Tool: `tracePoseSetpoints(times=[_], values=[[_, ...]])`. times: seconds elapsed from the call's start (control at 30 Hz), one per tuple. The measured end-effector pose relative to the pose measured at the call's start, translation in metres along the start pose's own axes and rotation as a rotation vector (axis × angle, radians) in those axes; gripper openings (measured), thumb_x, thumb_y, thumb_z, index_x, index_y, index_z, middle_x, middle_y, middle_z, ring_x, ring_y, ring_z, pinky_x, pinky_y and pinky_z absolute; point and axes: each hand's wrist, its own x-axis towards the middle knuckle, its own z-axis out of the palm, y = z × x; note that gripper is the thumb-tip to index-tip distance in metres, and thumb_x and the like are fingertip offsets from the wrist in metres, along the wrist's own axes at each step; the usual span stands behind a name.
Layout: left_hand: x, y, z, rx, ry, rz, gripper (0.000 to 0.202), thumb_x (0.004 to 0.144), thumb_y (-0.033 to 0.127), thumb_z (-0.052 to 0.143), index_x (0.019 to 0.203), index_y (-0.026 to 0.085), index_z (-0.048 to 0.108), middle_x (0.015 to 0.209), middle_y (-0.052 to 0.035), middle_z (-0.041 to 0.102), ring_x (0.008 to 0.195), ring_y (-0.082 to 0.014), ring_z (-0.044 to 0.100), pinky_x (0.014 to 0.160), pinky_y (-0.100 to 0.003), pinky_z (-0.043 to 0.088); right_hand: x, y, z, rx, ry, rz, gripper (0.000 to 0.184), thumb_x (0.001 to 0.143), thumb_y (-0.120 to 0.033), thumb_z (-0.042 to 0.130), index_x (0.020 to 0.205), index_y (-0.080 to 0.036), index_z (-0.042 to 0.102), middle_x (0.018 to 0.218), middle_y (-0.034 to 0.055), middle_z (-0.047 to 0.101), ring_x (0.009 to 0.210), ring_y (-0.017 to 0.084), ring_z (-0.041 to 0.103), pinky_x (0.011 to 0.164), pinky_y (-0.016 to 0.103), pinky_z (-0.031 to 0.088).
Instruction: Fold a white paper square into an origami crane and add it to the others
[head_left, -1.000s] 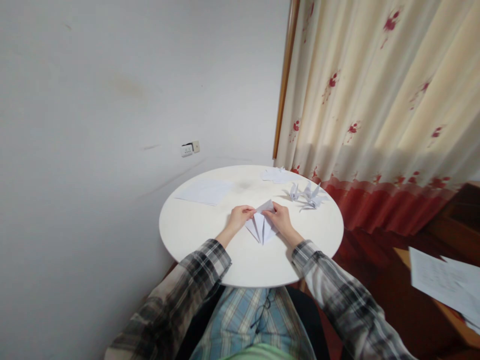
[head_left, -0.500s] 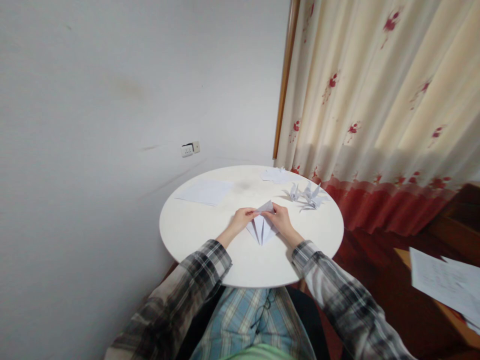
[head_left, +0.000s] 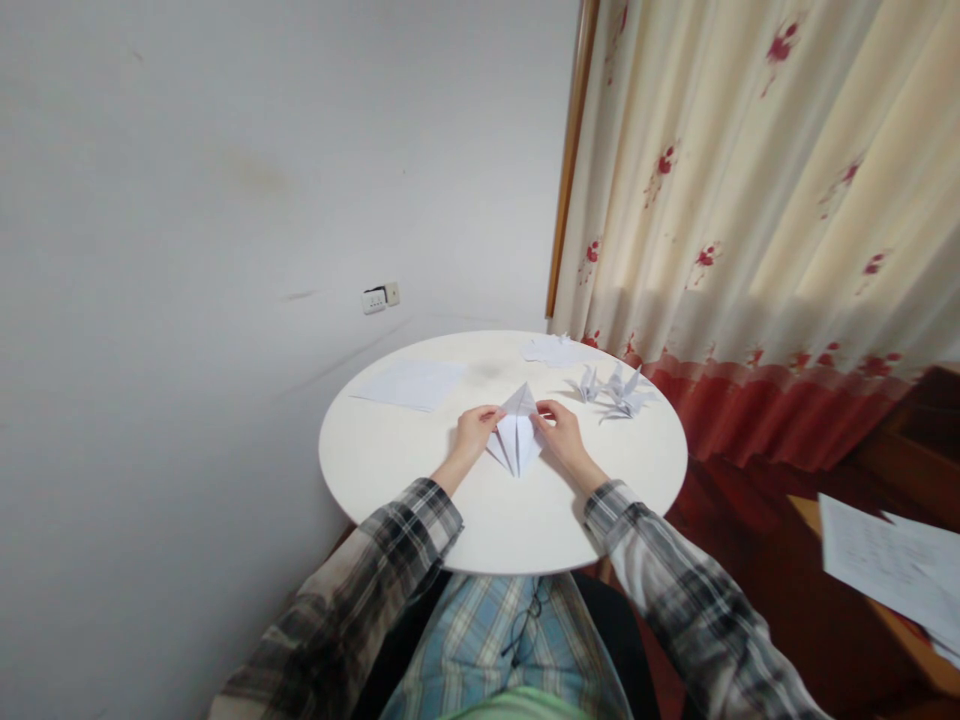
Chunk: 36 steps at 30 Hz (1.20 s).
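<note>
- Folded paper (head_left: 517, 440): white, kite-shaped, at the round white surface (head_left: 420, 460), between the two hands. One point aimed away from the person, the split end toward them. Dark slit ran up the middle of the near half; side flaps stuck out left and right underneath.
- Left hand (head_left: 476, 430): at the folded paper's left edge, thumb and fingertips nearly together, pinching that edge.
- Right hand (head_left: 561, 432): at the folded paper's right edge, fingers curled, thumb near the edge, small gap in the grip. Couldn't tell if it had the paper clamped or was only touching it.
- Paper cranes (head_left: 625, 402): small group, beyond the folded paper and to its right, well apart from it. Wings and points overlapped; couldn't get a firm count.
- Flat white sheet (head_left: 411, 384): beyond the folded paper, to its left.
- Loose white paper (head_left: 555, 350): beyond the folded paper, slightly right, near the far rim. Small spiky bits on top, too small to identify.
- Plaid sleeves (head_left: 411, 525): nearer the person than the folded paper, one either side.
- Wall socket (head_left: 373, 301): past the folded paper, to the left.
- Floral curtain (head_left: 750, 220): past it, to the right; red lower band.
- Sheets with faint marks (head_left: 885, 560): far right of it, off the surface.
</note>
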Motion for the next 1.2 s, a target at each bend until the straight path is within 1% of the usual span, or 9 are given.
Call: tracePoseSetpoints(times=[0.17,0.37,0.63,0.73,0.83,0.97,1.03,1.1,1.2], values=[[0.000,0.003,0.000,-0.005,0.045,-0.002,0.026,0.061,0.037,0.064,0.070,0.013,0.065,0.066,-0.0040,0.065,0.058,-0.0130,0.056,0.052,-0.023,0.046,0.001,0.001,0.001,0.015,0.022,0.072,0.020,0.071,-0.032,0.051,0.076,-0.015,0.060,0.077,0.0049,0.062,0.067,0.014,0.054,0.065,0.026,0.043],[-0.001,0.005,0.001,-0.008,0.061,-0.005,0.026,0.061,0.035,0.065,0.073,0.013,0.066,0.069,-0.0043,0.066,0.060,-0.0136,0.057,0.054,-0.024,0.046,0.002,0.001,0.002,0.151,0.023,0.150,0.021,0.068,-0.035,0.054,0.074,-0.016,0.060,0.072,0.0035,0.063,0.066,0.014,0.055,0.064,0.026,0.043],[0.000,0.001,0.002,-0.053,0.048,-0.045,0.022,0.060,0.027,0.065,0.076,0.012,0.063,0.071,-0.0045,0.066,0.062,-0.0138,0.059,0.057,-0.025,0.047,0.002,0.004,0.002,0.187,0.042,0.148,0.022,0.065,-0.036,0.057,0.073,-0.015,0.060,0.069,0.0044,0.063,0.063,0.015,0.056,0.059,0.026,0.043],[0.000,0.003,0.002,-0.028,0.045,-0.006,0.027,0.060,0.025,0.065,0.083,0.013,0.062,0.070,-0.0037,0.065,0.063,-0.0142,0.059,0.057,-0.024,0.045,0.002,0.003,0.002,0.190,0.049,0.152,0.021,0.064,-0.035,0.058,0.072,-0.015,0.059,0.068,0.0040,0.063,0.062,0.014,0.056,0.058,0.025,0.044],[-0.001,0.004,0.000,0.070,0.009,0.058,0.030,0.062,0.026,0.065,0.088,0.014,0.061,0.074,-0.0038,0.065,0.066,-0.0150,0.059,0.060,-0.026,0.045,0.002,0.001,0.001,0.223,0.044,0.155,0.021,0.062,-0.034,0.059,0.071,-0.015,0.059,0.067,0.0040,0.063,0.061,0.014,0.056,0.058,0.025,0.044],[0.001,-0.002,0.000,0.187,0.073,0.143,0.029,0.059,0.024,0.068,0.085,0.015,0.059,0.092,-0.0066,0.063,0.087,-0.0183,0.058,0.074,-0.029,0.044,0.001,-0.002,0.001,0.264,0.037,0.170,0.020,0.061,-0.032,0.060,0.072,-0.015,0.059,0.066,0.0038,0.062,0.059,0.013,0.056,0.056,0.024,0.043],[0.004,-0.009,0.001,0.129,0.061,0.134,0.031,0.060,0.023,0.068,0.089,0.016,0.056,0.095,-0.0067,0.062,0.090,-0.0179,0.058,0.076,-0.029,0.044,0.001,-0.003,0.001,0.274,0.037,0.171,0.020,0.061,-0.032,0.061,0.071,-0.015,0.059,0.066,0.0035,0.062,0.059,0.013,0.055,0.055,0.024,0.043],[0.006,-0.015,0.003,0.011,0.020,0.095,0.036,0.061,0.023,0.067,0.093,0.016,0.052,0.095,-0.0068,0.062,0.085,-0.0162,0.059,0.074,-0.028,0.045,0.001,-0.003,0.001,0.287,0.037,0.175,0.020,0.060,-0.031,0.061,0.071,-0.014,0.059,0.065,0.0028,0.062,0.058,0.013,0.055,0.055,0.023,0.042],[0.007,-0.018,0.004,-0.095,-0.071,0.016,0.039,0.063,0.027,0.067,0.096,0.016,0.049,0.083,-0.0045,0.064,0.074,-0.0156,0.061,0.067,-0.027,0.046,0.001,-0.003,0.002,0.304,0.033,0.179,0.020,0.060,-0.030,0.061,0.071,-0.014,0.059,0.064,0.0019,0.061,0.056,0.011,0.053,0.053,0.022,0.041]])
